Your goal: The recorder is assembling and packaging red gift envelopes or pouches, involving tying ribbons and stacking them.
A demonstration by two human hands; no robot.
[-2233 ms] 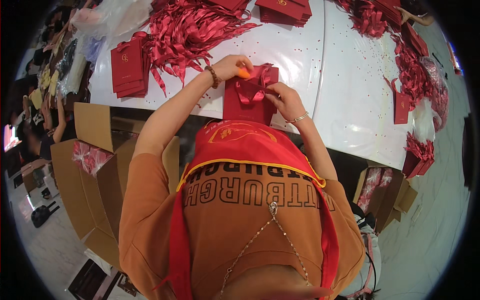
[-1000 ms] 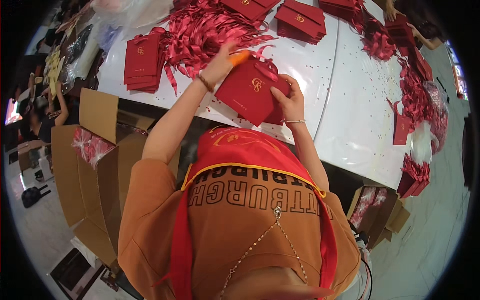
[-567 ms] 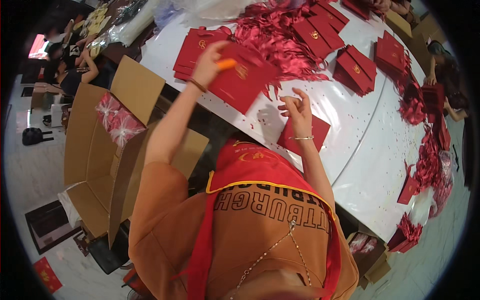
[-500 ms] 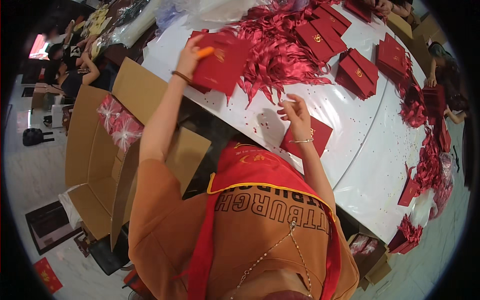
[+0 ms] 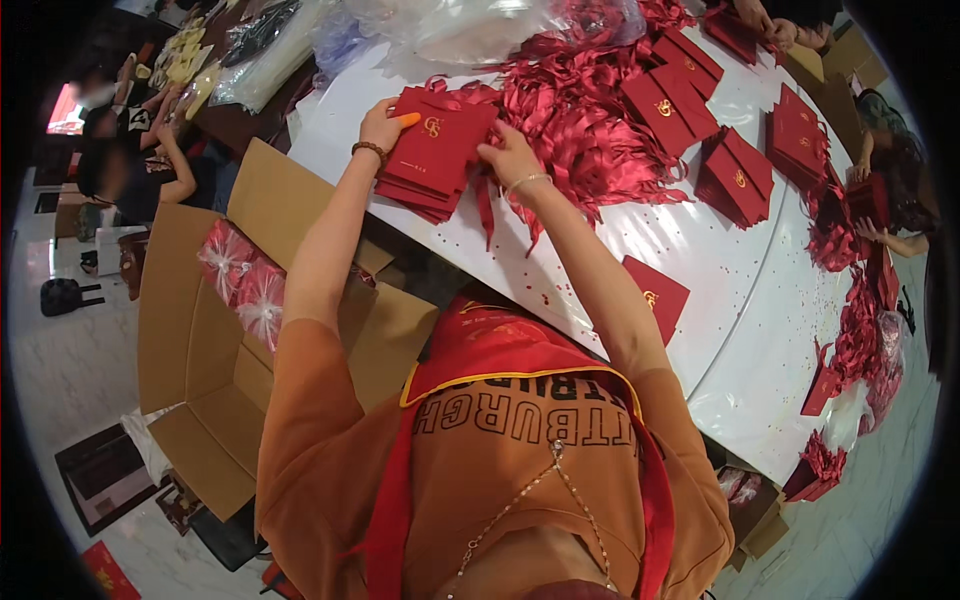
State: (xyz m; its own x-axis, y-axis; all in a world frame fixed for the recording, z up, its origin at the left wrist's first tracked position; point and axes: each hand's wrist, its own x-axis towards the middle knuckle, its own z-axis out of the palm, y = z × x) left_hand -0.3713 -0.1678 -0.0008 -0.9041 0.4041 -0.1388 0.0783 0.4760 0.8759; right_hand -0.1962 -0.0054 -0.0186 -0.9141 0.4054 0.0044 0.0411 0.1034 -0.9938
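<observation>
At the table's near left edge, a red card [image 5: 432,140] with a gold emblem lies over a stack of similar red cards [image 5: 420,200]. My left hand [image 5: 384,130] grips its left edge, an orange cover on the thumb resting on the card's face. My right hand [image 5: 513,158] is closed at the card's right edge, fingertips bent against it; what lies under them is partly hidden. Just beyond that hand spreads a heap of shiny red ribbons [image 5: 590,120]. Another red card [image 5: 660,300] lies alone beside my right forearm, which partly covers it.
More red card stacks [image 5: 735,178] stand to the right on the white table [image 5: 640,232]. Clear plastic bags [image 5: 450,30] lie at the back. On the left are an open cardboard box [image 5: 190,340] and red packs in plastic [image 5: 240,285]. Other people work around the table.
My left hand has lowered the red card onto the stack. My right hand has moved left and away from me, from above the lone card to the held card's right edge.
</observation>
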